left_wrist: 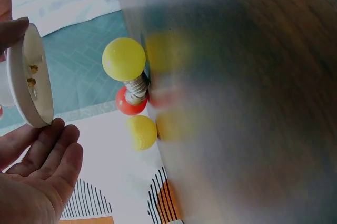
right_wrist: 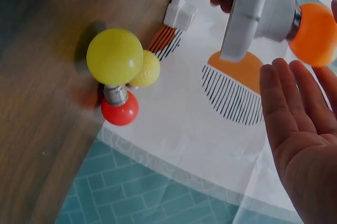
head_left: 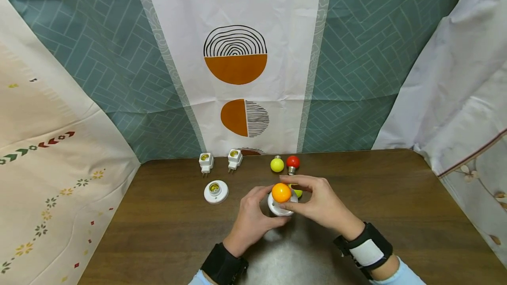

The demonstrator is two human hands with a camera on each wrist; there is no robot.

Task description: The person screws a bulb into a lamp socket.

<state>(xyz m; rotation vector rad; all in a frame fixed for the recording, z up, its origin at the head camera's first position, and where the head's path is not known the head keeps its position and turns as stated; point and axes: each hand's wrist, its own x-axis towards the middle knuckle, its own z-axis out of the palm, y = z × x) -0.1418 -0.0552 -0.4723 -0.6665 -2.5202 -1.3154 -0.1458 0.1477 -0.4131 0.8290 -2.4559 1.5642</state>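
Note:
My left hand [head_left: 255, 215] grips a white round lamp holder [head_left: 276, 208] by the edge of its base, raised above the table. An orange light bulb [head_left: 281, 192] sits in the holder's socket, its metal collar partly showing in the right wrist view. My right hand [head_left: 322, 199] has its thumb and fingers on opposite sides of the orange bulb [right_wrist: 314, 34]. In the left wrist view the underside of the lamp holder [left_wrist: 38, 79] shows two brass screws, and my left hand [left_wrist: 42, 176] pinches its rim.
Beyond my hands lie a yellow bulb [head_left: 277, 164], a red bulb [head_left: 292, 162] and a larger yellow bulb [right_wrist: 115, 57]. Another round lamp holder [head_left: 216, 191] stands to the left on the wooden table [head_left: 170, 219]. Two white plug-in sockets [head_left: 206, 162] are near the back edge.

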